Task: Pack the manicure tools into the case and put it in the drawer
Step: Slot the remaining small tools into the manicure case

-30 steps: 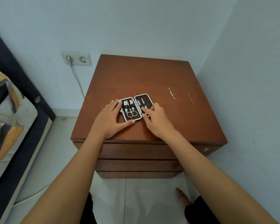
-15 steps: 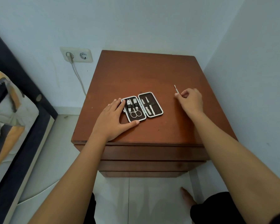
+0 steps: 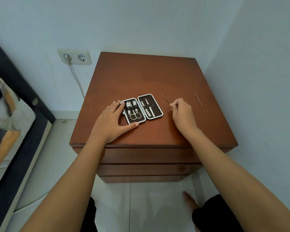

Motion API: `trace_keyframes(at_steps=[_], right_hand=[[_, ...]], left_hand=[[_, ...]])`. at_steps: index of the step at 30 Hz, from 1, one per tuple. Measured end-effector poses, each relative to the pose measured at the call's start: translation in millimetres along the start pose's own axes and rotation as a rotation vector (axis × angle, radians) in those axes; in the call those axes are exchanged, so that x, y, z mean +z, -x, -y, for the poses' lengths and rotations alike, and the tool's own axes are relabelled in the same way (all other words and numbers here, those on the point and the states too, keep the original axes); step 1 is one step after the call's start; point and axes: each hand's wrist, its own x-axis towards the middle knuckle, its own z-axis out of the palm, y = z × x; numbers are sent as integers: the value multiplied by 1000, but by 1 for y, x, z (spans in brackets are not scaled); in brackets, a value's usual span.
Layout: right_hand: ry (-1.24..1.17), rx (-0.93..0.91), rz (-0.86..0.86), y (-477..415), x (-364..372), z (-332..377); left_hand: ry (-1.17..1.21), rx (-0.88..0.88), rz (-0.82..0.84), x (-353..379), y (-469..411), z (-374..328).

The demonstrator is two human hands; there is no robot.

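Note:
An open manicure case [image 3: 141,108] with a white rim lies on the brown nightstand [image 3: 146,77]. Scissors and clippers sit in its left half, and two slim tools in its right half. My left hand [image 3: 113,122] rests flat against the case's left side, thumb under its front edge. To the right of the case, my right hand [image 3: 182,113] pinches a thin metal tool [image 3: 166,99] between its fingertips, the tool pointing away towards the case's far corner. Another thin metal tool [image 3: 199,99] lies loose further right on the top.
Closed drawer fronts [image 3: 146,154] stack below the nightstand top. A wall stands close on the right. A wall socket [image 3: 74,56] with a plugged cable is at the back left, and a bed [image 3: 8,118] at the left. My foot [image 3: 190,200] is on the tiled floor.
My right hand left the case, reached right to the nearer loose tool, picked it up and is now carrying it back left. My left hand stayed on the case.

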Motion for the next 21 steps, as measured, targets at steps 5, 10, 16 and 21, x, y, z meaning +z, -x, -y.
trace_keyframes(at_steps=[5, 10, 16, 21], right_hand=[[6, -185, 52, 35, 2, 10], [119, -287, 32, 46, -2, 9], [105, -251, 52, 46, -8, 15], [123, -233, 77, 42, -2, 25]], left_hand=[[0, -2, 3, -1, 2, -1], [-10, -11, 6, -1, 3, -3], [-27, -16, 9, -2, 2, -3], [-20, -6, -5, -2, 2, -3]])
